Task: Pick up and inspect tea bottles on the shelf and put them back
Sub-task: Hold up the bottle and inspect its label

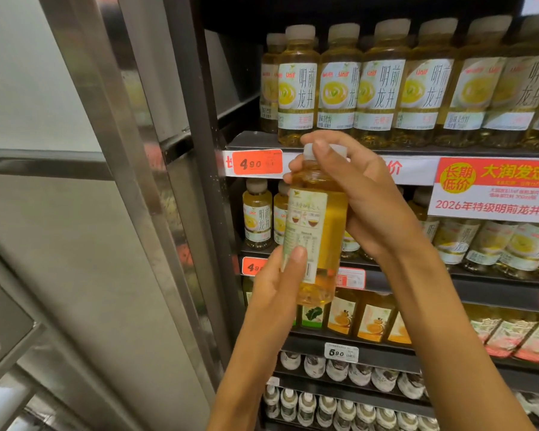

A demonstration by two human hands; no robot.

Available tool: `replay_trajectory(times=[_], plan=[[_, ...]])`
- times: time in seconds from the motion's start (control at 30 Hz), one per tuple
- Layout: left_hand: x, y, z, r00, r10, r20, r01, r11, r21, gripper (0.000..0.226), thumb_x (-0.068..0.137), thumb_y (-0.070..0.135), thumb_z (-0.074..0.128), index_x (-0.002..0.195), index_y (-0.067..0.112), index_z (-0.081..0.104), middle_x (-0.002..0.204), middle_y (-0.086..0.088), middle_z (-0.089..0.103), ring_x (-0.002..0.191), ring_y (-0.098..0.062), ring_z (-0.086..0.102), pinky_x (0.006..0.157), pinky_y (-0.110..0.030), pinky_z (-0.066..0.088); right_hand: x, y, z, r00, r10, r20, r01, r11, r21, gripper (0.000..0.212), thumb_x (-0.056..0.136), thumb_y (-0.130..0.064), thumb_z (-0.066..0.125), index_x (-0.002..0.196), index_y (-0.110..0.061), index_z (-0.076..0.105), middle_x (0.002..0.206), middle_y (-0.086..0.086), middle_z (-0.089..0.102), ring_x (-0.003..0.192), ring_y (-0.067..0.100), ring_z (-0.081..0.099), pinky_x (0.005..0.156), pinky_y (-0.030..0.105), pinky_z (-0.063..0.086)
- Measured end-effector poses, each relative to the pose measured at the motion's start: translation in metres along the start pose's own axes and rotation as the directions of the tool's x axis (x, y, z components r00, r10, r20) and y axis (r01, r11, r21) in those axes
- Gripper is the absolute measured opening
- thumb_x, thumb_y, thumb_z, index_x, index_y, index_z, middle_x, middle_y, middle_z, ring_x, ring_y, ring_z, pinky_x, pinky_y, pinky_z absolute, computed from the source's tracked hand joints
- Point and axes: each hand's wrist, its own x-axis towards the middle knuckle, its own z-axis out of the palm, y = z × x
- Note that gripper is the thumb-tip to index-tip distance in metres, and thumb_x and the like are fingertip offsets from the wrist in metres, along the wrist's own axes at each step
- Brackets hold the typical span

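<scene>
I hold one yellow tea bottle (319, 231) upright in front of the shelves, its back label turned toward me. My left hand (277, 281) grips its lower half, thumb pressed on the label. My right hand (361, 197) wraps the bottle's neck and upper body, fingers curled over the white cap. Behind it, a row of like tea bottles (383, 85) stands on the upper shelf (255, 141), and more tea bottles (257, 214) fill the shelf below.
Orange price tags (257, 163) line the shelf edges, and a red and white promotion sign (495, 191) hangs at right. Lower shelves carry orange-label juice bottles (371, 321) and white-capped bottles (339, 409). A metal frame post (156, 181) and wall panels stand at left.
</scene>
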Motion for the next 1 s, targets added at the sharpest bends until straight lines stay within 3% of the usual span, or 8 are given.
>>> replay_trajectory(times=[0.1, 0.17, 0.3, 0.4, 0.57, 0.73, 0.83, 1.0], plan=[[0.002, 0.002, 0.002, 0.999, -0.04, -0.026, 0.037, 0.995, -0.095, 0.057, 0.071, 0.075, 0.05, 0.113, 0.038, 0.064, 0.107, -0.001, 0.073, 0.099, -0.018, 0.07, 0.084, -0.03, 0.056, 0.001, -0.001, 0.001, 0.999, 0.038, 0.003, -0.038, 0.999, -0.029, 0.024, 0.089, -0.031, 0.059, 0.108, -0.018, 0.064, 0.093, 0.004, 0.074, 0.092, 0.02, 0.07, 0.078, 0.032, 0.056], [0.002, 0.004, -0.001, 0.995, -0.094, 0.025, 0.097, 0.956, -0.276, 0.073, 0.071, 0.073, 0.05, 0.119, 0.02, 0.064, 0.099, -0.011, 0.073, 0.084, -0.022, 0.071, 0.07, -0.031, 0.057, 0.001, 0.0, 0.0, 0.996, 0.083, 0.033, -0.085, 0.995, 0.043, 0.029, 0.09, -0.033, 0.059, 0.113, -0.018, 0.065, 0.1, 0.006, 0.074, 0.096, 0.018, 0.069, 0.077, 0.027, 0.055], [-0.003, 0.008, -0.003, 0.954, -0.107, 0.28, 0.245, 0.816, -0.523, 0.072, 0.084, 0.066, 0.041, 0.113, 0.005, 0.065, 0.087, -0.015, 0.068, 0.07, -0.02, 0.067, 0.057, -0.027, 0.054, 0.002, 0.009, 0.001, 0.97, 0.185, 0.159, -0.23, 0.91, 0.344, 0.044, 0.083, -0.038, 0.057, 0.118, -0.012, 0.06, 0.104, 0.012, 0.071, 0.103, 0.027, 0.066, 0.093, 0.042, 0.053], [-0.004, 0.003, -0.004, 0.947, -0.131, 0.292, 0.258, 0.85, -0.459, 0.076, 0.085, 0.066, 0.036, 0.121, 0.004, 0.059, 0.096, -0.018, 0.069, 0.08, -0.023, 0.069, 0.066, -0.03, 0.056, 0.003, 0.013, 0.003, 0.969, 0.156, 0.191, -0.223, 0.887, 0.404, 0.032, 0.088, -0.034, 0.053, 0.11, -0.013, 0.061, 0.091, 0.009, 0.072, 0.093, 0.026, 0.07, 0.086, 0.043, 0.056], [-0.004, 0.003, -0.013, 0.994, -0.093, 0.056, 0.101, 0.984, -0.148, 0.076, 0.081, 0.074, 0.042, 0.136, 0.024, 0.049, 0.126, -0.002, 0.065, 0.119, -0.018, 0.059, 0.102, -0.042, 0.047, 0.001, 0.005, 0.001, 0.996, 0.077, 0.047, -0.081, 0.993, 0.08, 0.02, 0.097, -0.025, 0.051, 0.109, -0.015, 0.063, 0.09, 0.006, 0.071, 0.089, 0.02, 0.069, 0.079, 0.033, 0.056], [-0.004, 0.005, -0.003, 0.997, -0.075, -0.016, 0.072, 0.987, -0.144, 0.079, 0.063, 0.082, 0.059, 0.119, 0.026, 0.063, 0.11, -0.005, 0.072, 0.103, -0.02, 0.068, 0.086, -0.036, 0.056, -0.002, 0.002, 0.01, 0.995, 0.097, 0.035, -0.096, 0.995, -0.007, 0.035, 0.089, -0.033, 0.057, 0.116, -0.012, 0.06, 0.093, 0.005, 0.072, 0.095, 0.022, 0.069, 0.082, 0.034, 0.056], [-0.006, 0.007, 0.0, 0.995, -0.085, 0.049, 0.095, 0.963, -0.252, 0.072, 0.067, 0.08, 0.056, 0.116, 0.028, 0.066, 0.102, -0.013, 0.073, 0.092, -0.025, 0.07, 0.077, -0.04, 0.056, -0.003, 0.003, 0.012, 0.984, 0.151, 0.089, -0.162, 0.978, 0.132, 0.036, 0.091, -0.034, 0.055, 0.118, -0.011, 0.058, 0.095, 0.01, 0.071, 0.097, 0.028, 0.069, 0.085, 0.042, 0.057], [-0.007, 0.014, 0.002, 0.983, -0.116, 0.144, 0.163, 0.911, -0.38, 0.071, 0.075, 0.071, 0.05, 0.119, 0.017, 0.065, 0.098, -0.018, 0.071, 0.084, -0.026, 0.071, 0.066, -0.036, 0.059, 0.002, 0.009, 0.006, 0.976, 0.209, 0.068, -0.219, 0.948, 0.229, 0.023, 0.094, -0.035, 0.055, 0.099, -0.016, 0.067, 0.084, 0.006, 0.072, 0.084, 0.021, 0.071, 0.073, 0.034, 0.057]])
